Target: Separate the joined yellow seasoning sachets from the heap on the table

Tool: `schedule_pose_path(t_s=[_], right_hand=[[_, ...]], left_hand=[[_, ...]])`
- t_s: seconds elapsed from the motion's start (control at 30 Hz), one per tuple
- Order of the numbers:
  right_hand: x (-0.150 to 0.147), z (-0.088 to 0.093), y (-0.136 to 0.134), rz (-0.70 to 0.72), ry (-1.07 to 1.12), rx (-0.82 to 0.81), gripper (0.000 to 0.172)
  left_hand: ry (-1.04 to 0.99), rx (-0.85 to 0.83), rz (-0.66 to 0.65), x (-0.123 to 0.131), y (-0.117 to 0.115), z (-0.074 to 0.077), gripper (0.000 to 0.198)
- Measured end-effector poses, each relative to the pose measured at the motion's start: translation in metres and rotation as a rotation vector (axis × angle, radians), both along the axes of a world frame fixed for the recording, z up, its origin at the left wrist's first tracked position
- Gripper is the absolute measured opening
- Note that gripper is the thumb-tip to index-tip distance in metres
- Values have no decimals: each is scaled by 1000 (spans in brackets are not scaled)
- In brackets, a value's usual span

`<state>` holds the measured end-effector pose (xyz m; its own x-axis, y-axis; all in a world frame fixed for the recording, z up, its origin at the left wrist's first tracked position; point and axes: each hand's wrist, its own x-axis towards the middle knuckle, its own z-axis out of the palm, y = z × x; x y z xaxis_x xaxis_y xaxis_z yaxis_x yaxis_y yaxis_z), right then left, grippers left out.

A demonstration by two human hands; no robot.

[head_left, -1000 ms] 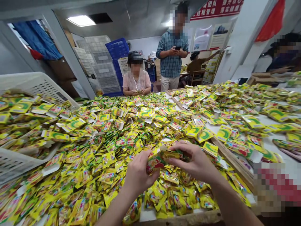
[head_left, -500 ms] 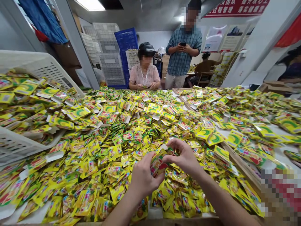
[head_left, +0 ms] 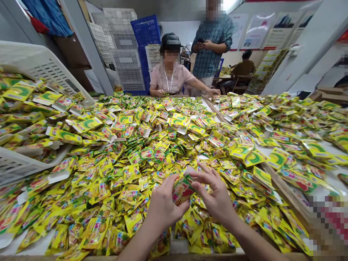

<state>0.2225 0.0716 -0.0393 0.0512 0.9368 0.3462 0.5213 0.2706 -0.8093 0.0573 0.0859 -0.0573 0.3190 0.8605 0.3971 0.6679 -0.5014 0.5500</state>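
the left hand [head_left: 163, 204] is closed round a small yellow carton [head_left: 182, 188], held just above the near middle of the table [head_left: 174, 248], its white flap open at the far end. the right hand [head_left: 214, 195] is spread wide, only thumb and a fingertip touching the carton's open end. under both hands a thick heap of loose sachets [head_left: 130, 170] covers the table. closed-looking cartons [head_left: 87, 124] lie in a band farther off and pile in the white basket [head_left: 40, 65] at the left, with more on the right past a wooden rail [head_left: 282, 192]. by this, some cartons look done, this one is not yet closed, and most sachets are left. a seated person [head_left: 174, 78] works at the far side.
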Motion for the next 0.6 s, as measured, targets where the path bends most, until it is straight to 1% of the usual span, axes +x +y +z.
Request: schedule_pose_path(t_s=[0.07, 0.1, 0.2, 0.27, 0.33, 0.4, 0.43, 0.5, 0.53, 0.6], right_hand=[[-2, 2, -4, 93, -30, -49, 19], [-2, 3, -5, 137, -41, -82, 16], [0, 6, -4, 201, -24, -155, 2], [3, 7, 0, 186, 96, -186, 5], [6, 7, 3, 138, 293, -199, 17], [7, 7, 5, 116, 417, -203, 25], [8, 7, 6, 132, 425, -205, 26], [9, 6, 7, 187, 360, -219, 26], [9, 6, 7, 214, 323, -230, 26], [9, 4, 8, 243, 269, -232, 27]], left_hand=[[-29, 1, -15, 1, 0, -3, 50], [-39, 2, -35, 2, 0, -4, 50], [-82, -19, -116, 6, 1, -6, 49], [-168, -86, -117, 7, 1, -3, 51], [-286, -196, -66, 7, 2, 1, 53], [-406, -311, -35, 5, 3, 5, 48], [-454, -359, -47, 4, 4, 6, 44], [-527, -406, -98, 3, 4, 8, 36], [-552, -402, -113, 3, 4, 8, 33], [-580, -361, -105, 4, 3, 8, 29]])
